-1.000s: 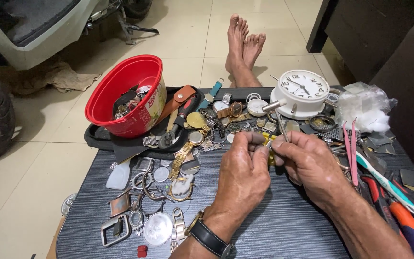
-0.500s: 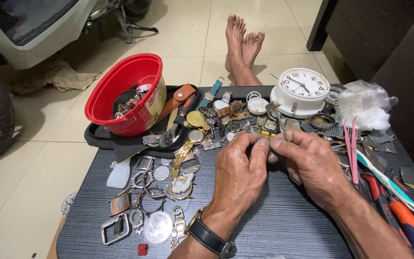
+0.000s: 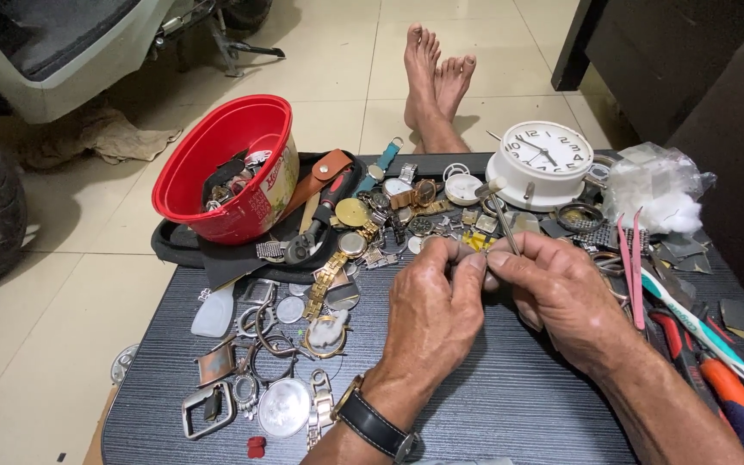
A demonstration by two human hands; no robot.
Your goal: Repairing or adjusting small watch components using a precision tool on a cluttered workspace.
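Label on red bowl (image 3: 270, 191)

I hold a thin metal hand tool (image 3: 503, 226) in my right hand's grip (image 3: 561, 293). Its slim silver shaft stands nearly upright, tilted slightly left at the top, and ends in a small knurled head in front of the white alarm clock. Its lower end disappears between my right fingertips. My left hand's grip (image 3: 432, 301) pinches a very small part against it; my fingers hide the part, so I cannot tell its kind. Both items are held just above the dark striped tabletop (image 3: 510, 405).
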